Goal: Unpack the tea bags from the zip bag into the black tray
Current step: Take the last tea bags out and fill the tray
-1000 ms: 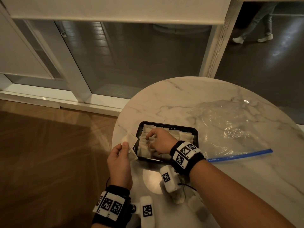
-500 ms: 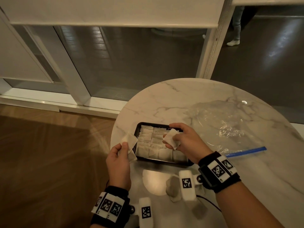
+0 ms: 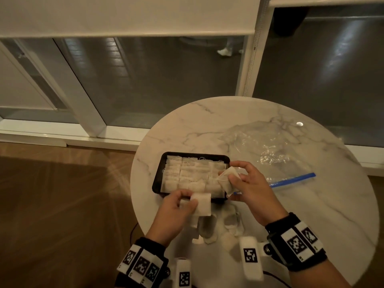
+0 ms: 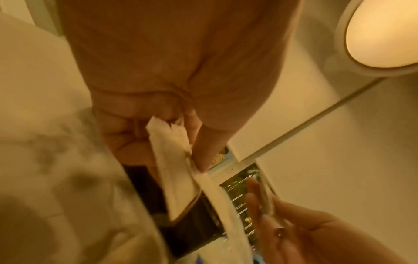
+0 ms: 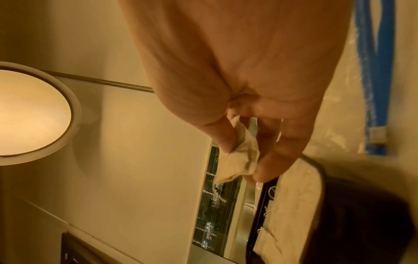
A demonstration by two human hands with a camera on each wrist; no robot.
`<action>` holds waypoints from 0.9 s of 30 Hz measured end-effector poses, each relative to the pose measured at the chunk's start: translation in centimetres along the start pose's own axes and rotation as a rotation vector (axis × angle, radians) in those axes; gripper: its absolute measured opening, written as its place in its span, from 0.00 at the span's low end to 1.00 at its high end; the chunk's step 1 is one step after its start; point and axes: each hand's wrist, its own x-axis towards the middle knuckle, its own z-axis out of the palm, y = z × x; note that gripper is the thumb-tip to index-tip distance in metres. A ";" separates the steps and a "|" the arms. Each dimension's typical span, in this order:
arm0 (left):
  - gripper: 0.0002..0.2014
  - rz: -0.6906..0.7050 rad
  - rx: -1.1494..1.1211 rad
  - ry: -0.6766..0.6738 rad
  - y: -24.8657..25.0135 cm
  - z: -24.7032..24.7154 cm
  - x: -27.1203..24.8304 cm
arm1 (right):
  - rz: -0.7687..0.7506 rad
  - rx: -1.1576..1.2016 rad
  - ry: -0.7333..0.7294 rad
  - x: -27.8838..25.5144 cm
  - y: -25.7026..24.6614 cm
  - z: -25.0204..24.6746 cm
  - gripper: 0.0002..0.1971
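Note:
The black tray [image 3: 158, 179] sits on the round marble table [image 3: 311, 215], packed with rows of white tea bags [image 3: 187, 173]. My left hand [image 3: 176, 202] pinches a white tea bag [image 3: 202, 203] at the tray's near edge; the left wrist view shows that tea bag [image 4: 174, 169] held between thumb and fingers. My right hand [image 3: 245, 183] holds another tea bag [image 3: 225, 178] over the tray's right end, seen crumpled between thumb and fingers as the tea bag [image 5: 239, 160] in the right wrist view. The clear zip bag [image 3: 270, 154] with a blue zip strip [image 3: 291, 179] lies flat to the right.
Several loose tea bags [image 3: 230, 223] lie on the table between my wrists, near the front edge. Wood floor [image 3: 62, 204] drops away to the left of the table. Windows and a white frame [image 3: 87, 104] stand behind.
My left hand has carried its tea bag rightward from the tray's left side to its near edge. My right hand lifted a tea bag and drew it to the tray's right end.

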 end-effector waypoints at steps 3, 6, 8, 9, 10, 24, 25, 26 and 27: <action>0.04 -0.044 0.216 -0.024 -1.5 0.5 0.1 | 0.011 -0.024 0.017 -0.9 1.1 -1.4 0.05; 0.04 -0.015 0.335 0.001 -2.7 0.9 0.4 | 0.016 -0.048 0.022 -1.6 2.2 -2.2 0.03; 0.05 0.023 0.369 0.023 -2.8 1.0 0.6 | 0.017 -0.047 0.033 -2.0 2.6 -2.6 0.03; 0.05 0.056 0.413 0.041 -2.7 1.0 0.7 | 0.018 -0.062 0.038 -2.1 2.7 -2.8 0.03; 0.06 0.088 0.470 0.059 -2.6 1.0 0.7 | 0.019 -0.085 0.038 -2.1 2.8 -2.9 0.03; 0.05 0.246 0.107 -0.113 1.7 3.0 -1.3 | -0.038 -0.054 -0.045 -2.6 1.7 0.1 0.06; 0.06 0.247 0.113 -0.087 1.5 2.7 -1.3 | -0.076 -0.093 -0.016 -2.4 1.8 -0.1 0.05; 0.06 0.253 0.129 -0.060 1.4 2.3 -1.2 | -0.130 -0.187 0.015 -2.3 1.9 -0.4 0.06; 0.06 0.263 0.167 -0.023 1.2 1.7 -1.1 | -0.183 -0.330 0.033 -2.2 2.0 -0.7 0.07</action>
